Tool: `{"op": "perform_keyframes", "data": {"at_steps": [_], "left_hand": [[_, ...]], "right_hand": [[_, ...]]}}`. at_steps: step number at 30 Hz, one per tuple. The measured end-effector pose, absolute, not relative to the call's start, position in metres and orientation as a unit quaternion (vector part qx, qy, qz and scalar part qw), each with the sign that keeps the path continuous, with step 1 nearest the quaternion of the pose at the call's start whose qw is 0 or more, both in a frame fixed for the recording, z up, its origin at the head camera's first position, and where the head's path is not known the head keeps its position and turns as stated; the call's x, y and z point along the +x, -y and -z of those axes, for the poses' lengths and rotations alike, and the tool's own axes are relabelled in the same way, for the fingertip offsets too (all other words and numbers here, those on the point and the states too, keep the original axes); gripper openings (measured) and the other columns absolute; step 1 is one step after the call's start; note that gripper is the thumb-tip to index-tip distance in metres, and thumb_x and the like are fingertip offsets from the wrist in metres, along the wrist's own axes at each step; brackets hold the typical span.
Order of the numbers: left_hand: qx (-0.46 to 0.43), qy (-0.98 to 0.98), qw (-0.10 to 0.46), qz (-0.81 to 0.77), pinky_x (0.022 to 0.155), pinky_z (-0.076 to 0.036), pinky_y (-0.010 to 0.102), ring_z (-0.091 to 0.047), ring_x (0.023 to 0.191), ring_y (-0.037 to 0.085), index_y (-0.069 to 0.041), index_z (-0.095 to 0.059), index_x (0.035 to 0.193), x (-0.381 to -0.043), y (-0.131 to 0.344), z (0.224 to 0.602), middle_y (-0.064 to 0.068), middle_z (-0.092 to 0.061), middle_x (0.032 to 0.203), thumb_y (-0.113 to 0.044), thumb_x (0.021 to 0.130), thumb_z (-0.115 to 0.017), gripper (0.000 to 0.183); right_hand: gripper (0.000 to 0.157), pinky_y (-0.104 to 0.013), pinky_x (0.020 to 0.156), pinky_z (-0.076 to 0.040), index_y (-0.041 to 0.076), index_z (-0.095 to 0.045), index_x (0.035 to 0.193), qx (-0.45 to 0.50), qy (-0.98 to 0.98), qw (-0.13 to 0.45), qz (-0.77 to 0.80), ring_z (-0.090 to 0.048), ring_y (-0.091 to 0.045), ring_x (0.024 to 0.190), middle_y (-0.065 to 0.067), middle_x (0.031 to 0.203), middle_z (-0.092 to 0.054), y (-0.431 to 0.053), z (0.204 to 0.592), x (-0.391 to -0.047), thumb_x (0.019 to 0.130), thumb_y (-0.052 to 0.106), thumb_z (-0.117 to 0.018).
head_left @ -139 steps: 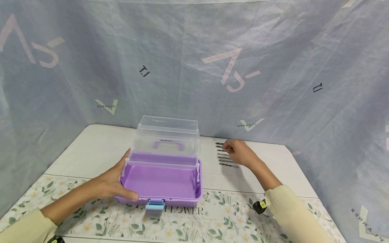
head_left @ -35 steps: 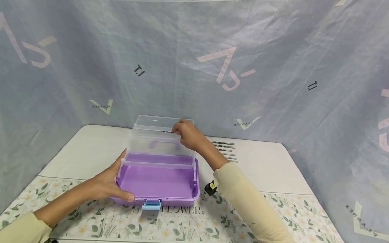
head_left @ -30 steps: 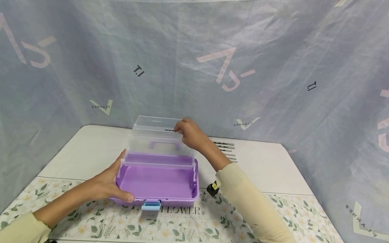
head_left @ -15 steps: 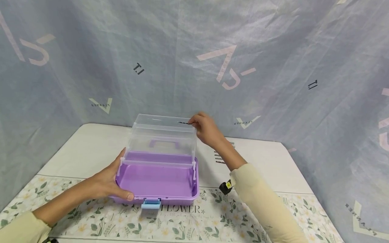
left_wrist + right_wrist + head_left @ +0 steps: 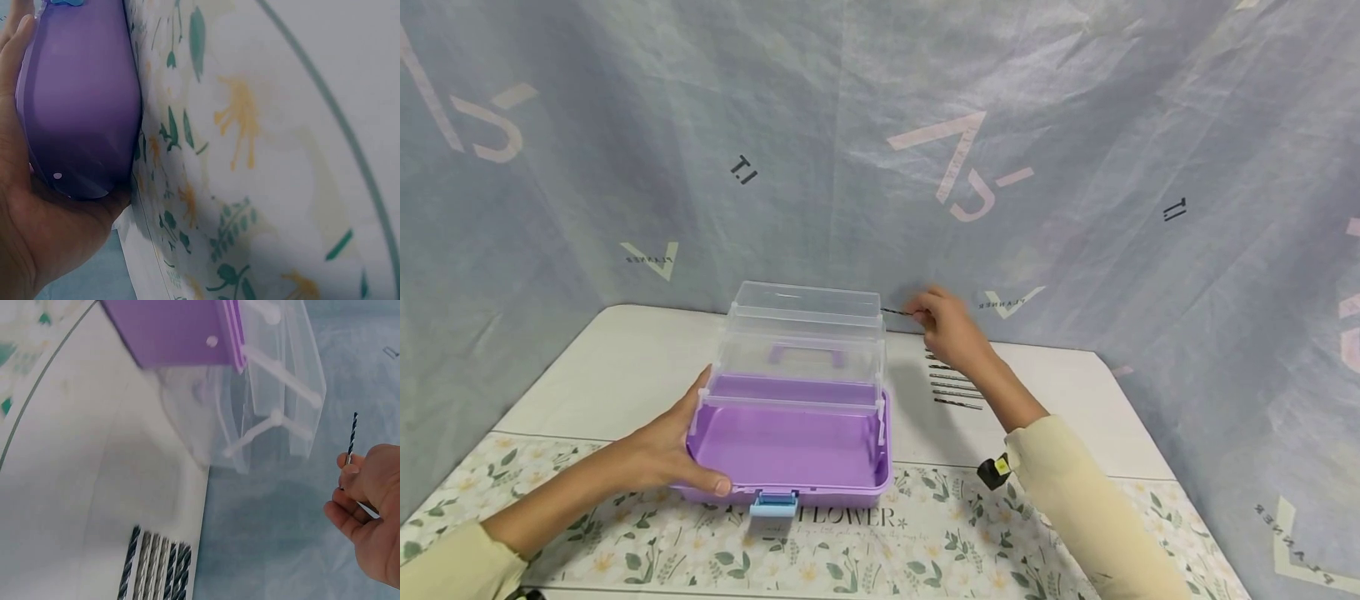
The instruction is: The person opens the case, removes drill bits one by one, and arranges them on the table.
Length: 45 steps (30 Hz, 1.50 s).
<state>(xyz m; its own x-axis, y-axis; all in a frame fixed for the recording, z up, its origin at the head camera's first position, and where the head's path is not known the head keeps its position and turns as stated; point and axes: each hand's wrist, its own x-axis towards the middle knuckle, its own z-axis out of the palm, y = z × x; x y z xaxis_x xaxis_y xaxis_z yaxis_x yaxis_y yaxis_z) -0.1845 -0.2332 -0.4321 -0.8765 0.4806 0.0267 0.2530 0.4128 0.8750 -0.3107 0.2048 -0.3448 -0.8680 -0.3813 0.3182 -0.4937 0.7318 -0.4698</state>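
A purple toolbox (image 5: pixel 842 500) with raised clear trays (image 5: pixel 805 325) and a blue latch (image 5: pixel 774 503) stands on the table. My left hand (image 5: pixel 658 454) grips its left end, thumb over the front rim; the left wrist view shows the palm against the purple end wall (image 5: pixel 87 100). To the right of the trays, in the air, my right hand (image 5: pixel 953 333) pinches a dark twist drill bit (image 5: pixel 893 312) by its shank, its fluted tip pointing left. Below that hand several drill bits (image 5: pixel 958 404) lie in a row, some dark, some silvery; the wrist partly covers them.
The white table (image 5: pixel 1037 400) carries a floral mat strip (image 5: pixel 820 558) along the front. A grey printed curtain (image 5: pixel 820 208) hangs behind and at both sides. The clear trays and hinge arms (image 5: pixel 281 378) jut up at the toolbox's back.
The drill bit seen in the trays earlier is now in my right hand, which has lifted it and carried it rightward, off the trays. My left hand stays on the toolbox.
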Motion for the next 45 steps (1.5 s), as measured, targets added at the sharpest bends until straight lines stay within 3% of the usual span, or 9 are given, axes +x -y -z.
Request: {"op": "perform_keyframes", "data": {"at_steps": [8, 18, 21, 27, 35, 45], "left_hand": [[0.231, -0.809, 0.130, -0.525, 0.099, -0.062, 0.039, -0.067, 0.125, 0.038, -0.029, 0.015, 0.181, -0.187, 0.232, 0.434, 0.030, -0.047, 0.162, -0.013, 0.070, -0.108, 0.166], [0.213, -0.824, 0.126, -0.509, 0.104, -0.057, 0.054, -0.068, 0.124, 0.034, -0.032, 0.018, 0.180, -0.183, 0.233, 0.433, 0.031, -0.047, 0.163, -0.017, 0.070, -0.109, 0.169], [0.213, -0.823, 0.127, -0.511, 0.104, -0.057, 0.052, -0.068, 0.124, 0.035, -0.032, 0.017, 0.181, -0.184, 0.233, 0.433, 0.031, -0.048, 0.163, -0.017, 0.070, -0.109, 0.169], [0.213, -0.818, 0.134, -0.518, 0.099, -0.061, 0.036, -0.068, 0.124, 0.035, -0.032, 0.018, 0.180, -0.186, 0.233, 0.434, 0.031, -0.046, 0.163, -0.017, 0.071, -0.108, 0.168], [0.216, -0.815, 0.136, -0.519, 0.100, -0.061, 0.038, -0.068, 0.125, 0.035, -0.030, 0.018, 0.181, -0.186, 0.233, 0.435, 0.031, -0.047, 0.163, -0.016, 0.070, -0.108, 0.168], [0.221, -0.813, 0.136, -0.521, 0.100, -0.061, 0.037, -0.068, 0.124, 0.035, -0.029, 0.018, 0.181, -0.187, 0.233, 0.434, 0.030, -0.048, 0.162, -0.015, 0.071, -0.108, 0.167]], "right_hand": [[0.028, -0.050, 0.101, -0.062, 0.001, -0.079, 0.128, 0.216, 0.936, 0.088, -0.265, -0.070, -0.036, 0.116, -0.017, 0.128, -0.072, -0.228, 0.349, -0.301, 0.114, -0.003, -0.056], [0.026, -0.052, 0.100, -0.061, -0.001, -0.078, 0.128, 0.200, 0.945, 0.077, -0.247, -0.068, -0.038, 0.117, -0.020, 0.128, -0.072, -0.248, 0.360, -0.292, 0.114, -0.002, -0.057], [0.025, -0.052, 0.098, -0.061, -0.001, -0.078, 0.126, 0.202, 0.946, 0.077, -0.243, -0.068, -0.038, 0.114, -0.020, 0.126, -0.072, -0.253, 0.363, -0.290, 0.114, -0.003, -0.057], [0.024, -0.051, 0.094, -0.060, -0.003, -0.078, 0.124, 0.209, 0.947, 0.075, -0.231, -0.068, -0.035, 0.108, -0.019, 0.121, -0.073, -0.264, 0.369, -0.286, 0.112, -0.006, -0.058], [0.021, -0.051, 0.093, -0.060, -0.003, -0.079, 0.118, 0.225, 0.951, 0.069, -0.198, -0.067, -0.037, 0.108, -0.016, 0.110, -0.073, -0.278, 0.380, -0.275, 0.109, -0.010, -0.062], [0.021, -0.042, 0.083, -0.061, -0.002, -0.078, 0.119, 0.246, 0.950, 0.015, -0.191, -0.067, -0.022, 0.095, -0.015, 0.110, -0.074, -0.294, 0.396, -0.265, 0.107, -0.010, -0.063]]}}
